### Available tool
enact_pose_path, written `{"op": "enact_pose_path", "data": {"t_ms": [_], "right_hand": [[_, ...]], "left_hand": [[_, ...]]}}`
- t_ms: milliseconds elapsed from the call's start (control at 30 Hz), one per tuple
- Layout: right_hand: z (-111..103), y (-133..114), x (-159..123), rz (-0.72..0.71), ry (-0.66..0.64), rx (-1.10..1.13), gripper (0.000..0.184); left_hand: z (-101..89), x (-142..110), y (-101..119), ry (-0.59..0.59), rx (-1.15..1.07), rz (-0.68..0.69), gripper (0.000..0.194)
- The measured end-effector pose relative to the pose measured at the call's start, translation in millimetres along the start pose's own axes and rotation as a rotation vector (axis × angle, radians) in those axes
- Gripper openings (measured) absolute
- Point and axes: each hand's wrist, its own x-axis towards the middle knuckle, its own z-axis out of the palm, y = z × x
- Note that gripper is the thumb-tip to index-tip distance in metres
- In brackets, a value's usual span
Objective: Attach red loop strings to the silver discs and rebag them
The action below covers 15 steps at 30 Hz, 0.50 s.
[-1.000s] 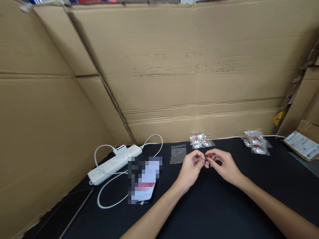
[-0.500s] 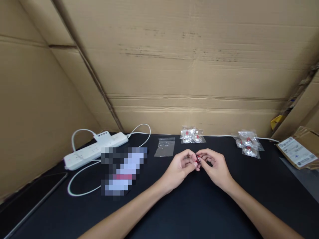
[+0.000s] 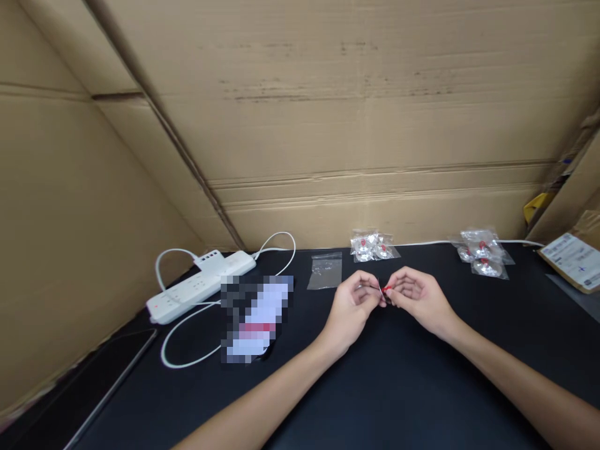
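Over the middle of the table my left hand (image 3: 356,306) pinches the rim of a small thin disc (image 3: 380,288), seen nearly edge-on. My right hand (image 3: 417,296) faces it, fingers closed on a small red piece (image 3: 386,289) at the disc's right side. The fingertips cover most of both parts, so I cannot tell how they are joined. Beyond my hands lies a cluster of clear packets (image 3: 370,245) with silvery round pieces and red knobs. A similar cluster of packets (image 3: 482,253) lies farther right. Left of my fingers, a flat clear zip bag (image 3: 325,272) rests on the table.
On the left are a white power strip (image 3: 201,284), a looping white cable (image 3: 164,350) and a pixelated item (image 3: 257,322). A dark flat panel (image 3: 103,381) lies at the left edge. Cardboard walls (image 3: 328,125) enclose the black table (image 3: 375,387). A labelled package (image 3: 574,262) sits right.
The view has shifted, so the table items appear farther right. My right hand has drawn slightly away from the left, and the red piece shows more clearly between them.
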Motion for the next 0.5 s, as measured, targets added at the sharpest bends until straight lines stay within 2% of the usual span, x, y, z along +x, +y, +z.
{"op": "enact_pose_path", "data": {"t_ms": [233,500], "right_hand": [[-3.3,4.4,-0.6,-0.05,0.013,-0.107,0.012],[-3.6,5.3,-0.5,-0.047,0.008,-0.099,0.012]], "left_hand": [[5.3,-1.2,-4.4,0.096,-0.054,0.018,0.027],[3.8,-3.1,-4.8,0.044,-0.028,0.026,0.029]]}}
